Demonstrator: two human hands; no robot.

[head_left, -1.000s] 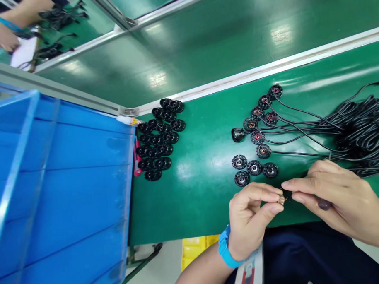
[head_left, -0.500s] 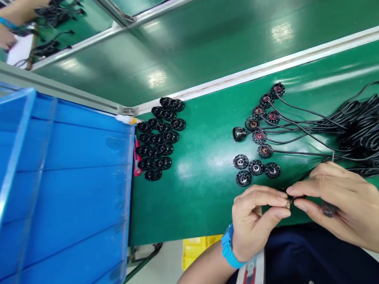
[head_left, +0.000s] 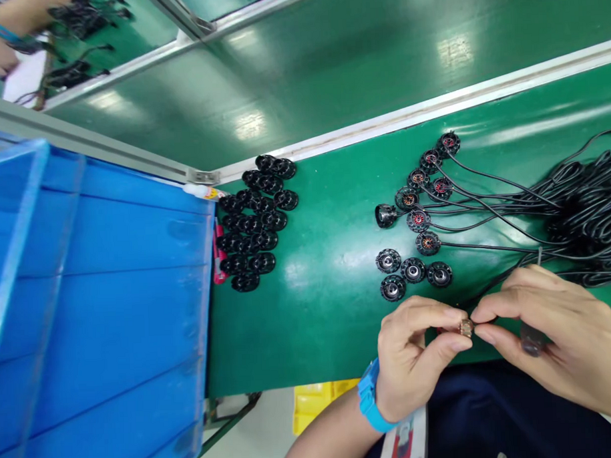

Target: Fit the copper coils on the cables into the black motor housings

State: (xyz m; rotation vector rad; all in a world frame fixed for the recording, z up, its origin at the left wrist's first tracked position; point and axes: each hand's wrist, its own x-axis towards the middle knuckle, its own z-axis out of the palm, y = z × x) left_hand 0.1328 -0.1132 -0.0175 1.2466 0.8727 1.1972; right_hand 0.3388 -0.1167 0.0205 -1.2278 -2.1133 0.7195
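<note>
My left hand [head_left: 415,355] and my right hand [head_left: 549,327] meet fingertip to fingertip over the near edge of the green table [head_left: 332,288]. Both pinch one small round brassy part [head_left: 466,327] between thumb and forefinger. A black cable runs from the part under my right hand toward the cable bundle [head_left: 580,213]. Just beyond my left hand lie several loose black round discs [head_left: 412,272]. Farther back are several wired discs with red-orange centres [head_left: 427,185].
A large blue plastic crate [head_left: 97,296] fills the left side. Beside it lies a pile of black round caps [head_left: 255,224]. A white rail [head_left: 431,108] bounds the table's far side. Another person's arm [head_left: 2,32] works at the top left. A yellow bin [head_left: 316,399] sits below the table edge.
Both hands have shifted slightly to the right while keeping their pinch on the small part. The part now shows more clearly between the fingertips.
</note>
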